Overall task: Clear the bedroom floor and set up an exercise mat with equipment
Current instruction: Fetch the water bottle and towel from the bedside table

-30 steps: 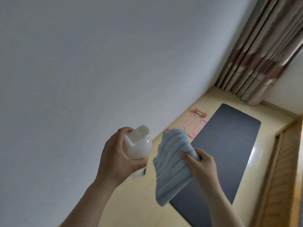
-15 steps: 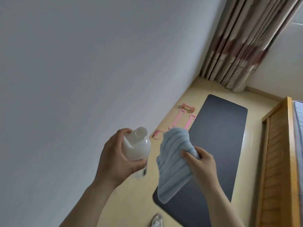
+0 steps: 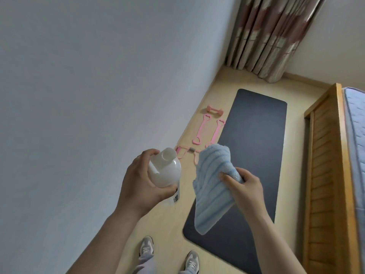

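Note:
A dark grey exercise mat [image 3: 254, 139] lies unrolled on the pale floor. Left of it, beside the wall, sit a pink dumbbell [image 3: 214, 110], two pink pull bands [image 3: 203, 129] and a pink looped cord [image 3: 184, 152]. My left hand [image 3: 141, 183] grips a white bottle [image 3: 166, 171] with a white cap, held above the floor. A folded light blue towel [image 3: 212, 186] hangs from my right hand [image 3: 245, 186], which grips its upper edge over the mat's near end.
A grey wall [image 3: 88, 86] runs along the left. Patterned curtains [image 3: 274, 34] hang in the far corner. A wooden bed frame [image 3: 327, 175] with a blue mattress [image 3: 355, 135] borders the right. My two shoes [image 3: 147, 246] stand on the floor below.
The view has tilted downward, bringing the bed, more of the mat and my shoes into view. Both hands keep the same hold on the bottle and the towel.

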`<state>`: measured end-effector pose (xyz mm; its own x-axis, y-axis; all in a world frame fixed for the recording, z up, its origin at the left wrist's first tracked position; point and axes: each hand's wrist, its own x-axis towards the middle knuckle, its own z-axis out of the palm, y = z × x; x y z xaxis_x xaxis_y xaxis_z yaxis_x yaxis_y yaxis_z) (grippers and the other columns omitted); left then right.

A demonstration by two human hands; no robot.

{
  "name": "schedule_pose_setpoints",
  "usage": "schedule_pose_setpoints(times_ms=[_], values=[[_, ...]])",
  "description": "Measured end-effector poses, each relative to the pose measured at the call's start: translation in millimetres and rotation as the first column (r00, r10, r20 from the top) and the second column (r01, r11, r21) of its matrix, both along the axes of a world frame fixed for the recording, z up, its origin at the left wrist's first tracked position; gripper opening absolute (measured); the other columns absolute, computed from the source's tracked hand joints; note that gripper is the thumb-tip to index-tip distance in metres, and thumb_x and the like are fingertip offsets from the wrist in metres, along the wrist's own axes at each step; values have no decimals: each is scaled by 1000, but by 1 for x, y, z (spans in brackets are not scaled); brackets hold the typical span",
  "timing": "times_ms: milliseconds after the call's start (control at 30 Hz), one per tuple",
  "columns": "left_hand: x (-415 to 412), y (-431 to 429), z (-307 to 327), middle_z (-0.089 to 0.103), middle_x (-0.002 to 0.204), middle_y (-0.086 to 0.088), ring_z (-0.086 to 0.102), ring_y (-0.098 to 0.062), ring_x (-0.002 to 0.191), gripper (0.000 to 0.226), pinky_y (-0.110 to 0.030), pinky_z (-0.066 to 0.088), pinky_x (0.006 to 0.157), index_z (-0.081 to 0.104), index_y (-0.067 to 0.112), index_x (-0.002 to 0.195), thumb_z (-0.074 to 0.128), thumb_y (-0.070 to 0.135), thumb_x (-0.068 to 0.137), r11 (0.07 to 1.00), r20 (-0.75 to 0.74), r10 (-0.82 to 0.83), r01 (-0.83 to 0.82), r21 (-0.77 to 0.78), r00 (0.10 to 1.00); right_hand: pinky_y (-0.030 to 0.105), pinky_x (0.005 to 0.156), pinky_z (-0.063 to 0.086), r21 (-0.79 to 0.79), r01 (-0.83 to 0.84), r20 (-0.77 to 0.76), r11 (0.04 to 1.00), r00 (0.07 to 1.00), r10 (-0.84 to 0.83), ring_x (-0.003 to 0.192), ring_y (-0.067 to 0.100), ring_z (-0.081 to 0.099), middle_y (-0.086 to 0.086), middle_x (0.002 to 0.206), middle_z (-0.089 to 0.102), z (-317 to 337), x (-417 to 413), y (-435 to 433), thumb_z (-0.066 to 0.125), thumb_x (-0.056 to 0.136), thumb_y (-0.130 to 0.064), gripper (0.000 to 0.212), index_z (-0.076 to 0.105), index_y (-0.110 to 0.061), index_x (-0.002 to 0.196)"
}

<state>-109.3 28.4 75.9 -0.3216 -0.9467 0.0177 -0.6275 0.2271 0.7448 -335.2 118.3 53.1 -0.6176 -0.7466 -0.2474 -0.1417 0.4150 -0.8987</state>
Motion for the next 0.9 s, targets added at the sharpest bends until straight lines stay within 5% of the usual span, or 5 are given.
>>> schedule_pose_setpoints(times_ms=[400,700,900], values=[[-19,-89,-200,37,131,6,44,-16,112,107,-32,45,91,26,39,138,86,38,49,983,142,-80,55,174,987,35,60,46,131,116,79,985,989,-127,66,12,54,16,79,63,-162,-2,-47,69,80,-17,12,65,-5,81],[-33,-112,-431,35,128,5,46,-18,109,104,-32,45,89,30,38,135,85,40,47,966,206,-50,-5,260,977,31,60,41,192,116,63,975,989,-130,63,10,49,5,67,59,-373,-14,-84,68,81,-16,9,64,-13,73],[-31,-129,-559,34,123,8,47,-18,106,97,-34,47,89,31,39,130,84,40,49,969,247,-87,25,244,965,31,60,41,177,90,53,980,994,-101,65,10,49,15,79,62,-503,-13,-100,67,81,-17,9,64,-10,76]])
